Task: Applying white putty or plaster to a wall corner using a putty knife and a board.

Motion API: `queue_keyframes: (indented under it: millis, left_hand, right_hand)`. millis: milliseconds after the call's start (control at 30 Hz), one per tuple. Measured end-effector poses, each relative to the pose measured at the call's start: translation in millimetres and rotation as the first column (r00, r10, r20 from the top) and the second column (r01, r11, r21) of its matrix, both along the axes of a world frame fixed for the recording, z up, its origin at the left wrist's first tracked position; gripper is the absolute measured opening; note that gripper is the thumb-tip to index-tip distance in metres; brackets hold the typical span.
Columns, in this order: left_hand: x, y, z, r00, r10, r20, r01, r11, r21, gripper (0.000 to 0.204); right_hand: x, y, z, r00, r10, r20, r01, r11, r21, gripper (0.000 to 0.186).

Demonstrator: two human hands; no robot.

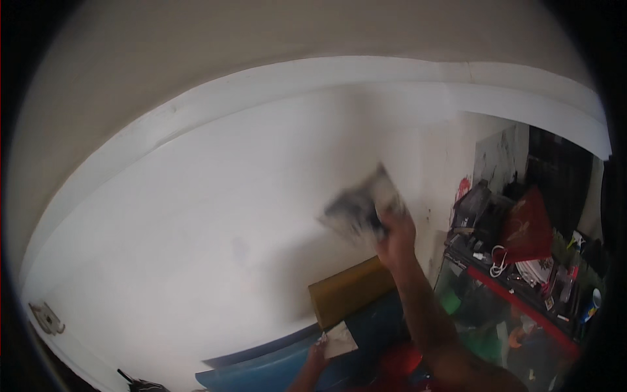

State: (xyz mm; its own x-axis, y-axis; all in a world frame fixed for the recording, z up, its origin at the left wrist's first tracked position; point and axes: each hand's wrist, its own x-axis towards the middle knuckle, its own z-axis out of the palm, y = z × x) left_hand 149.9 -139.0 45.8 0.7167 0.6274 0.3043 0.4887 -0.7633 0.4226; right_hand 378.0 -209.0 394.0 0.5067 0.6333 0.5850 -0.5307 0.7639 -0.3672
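Currently, left hand holds one pale square; right hand, one sheet.

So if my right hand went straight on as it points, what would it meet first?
Likely the white wall, behind the blurred piece in your right hand; how far off is unclear.

one blurred flat piece, one pale square piece, one brownish-yellow block, one white cable.
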Motion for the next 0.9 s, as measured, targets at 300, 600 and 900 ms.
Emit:
queue_keyframes:
  millis: [300,600,900]
  left_hand:
    - [-4.7,-4.1,72.3,0.940,0.009,0.342,-0.159,0.897,0.412,0.043]
    - [-32.2,-22.4,92.3,0.933,0.091,0.349,-0.145,0.980,0.133,0.026]
    - [-35.0,-17.1,65.0,0.977,0.121,0.177,-0.167,0.947,0.274,0.043]
  right_hand:
    - [-44.4,55.7,175.9,0.994,-0.007,-0.107,-0.002,0.996,-0.090,0.019]
    - [-39.7,99.1,209.5,0.992,0.091,-0.088,-0.098,0.992,-0.080,0.027]
    - [-27.3,111.5,218.5,0.991,0.122,-0.051,-0.121,0.993,0.008,0.030]
